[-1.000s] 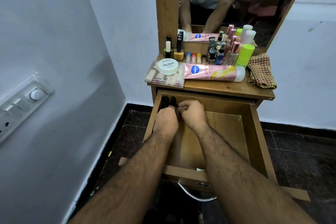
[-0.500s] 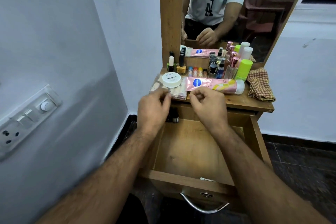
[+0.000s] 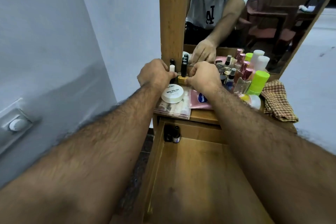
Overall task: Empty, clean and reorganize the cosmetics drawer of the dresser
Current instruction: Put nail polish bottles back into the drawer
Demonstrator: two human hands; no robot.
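The wooden drawer [image 3: 190, 169] is pulled open, with two small dark bottles [image 3: 171, 133] standing in its back left corner. On the dresser top [image 3: 203, 117] my left hand [image 3: 156, 76] curls its fingers round a small white-capped bottle [image 3: 172, 68] by the mirror post. My right hand [image 3: 203, 76] pinches a yellow nail polish bottle [image 3: 182, 79] with a tall black cap. Just in front of both hands, a white round nail polish tub [image 3: 172, 93] sits on a clear flat pack [image 3: 172, 109]. My right wrist crosses a pink Vaseline tube [image 3: 200, 100].
Perfume and spray bottles [image 3: 240, 74], a green-capped bottle [image 3: 258, 82] and a checked cloth [image 3: 278, 102] crowd the right of the top. A mirror [image 3: 254, 14] rises behind them. A wall with a switch plate [image 3: 16, 123] stands close on the left.
Both hands rose out of the drawer, crossed the front of the dresser top and now hold bottles at the back left. The view has moved closer to the dresser.
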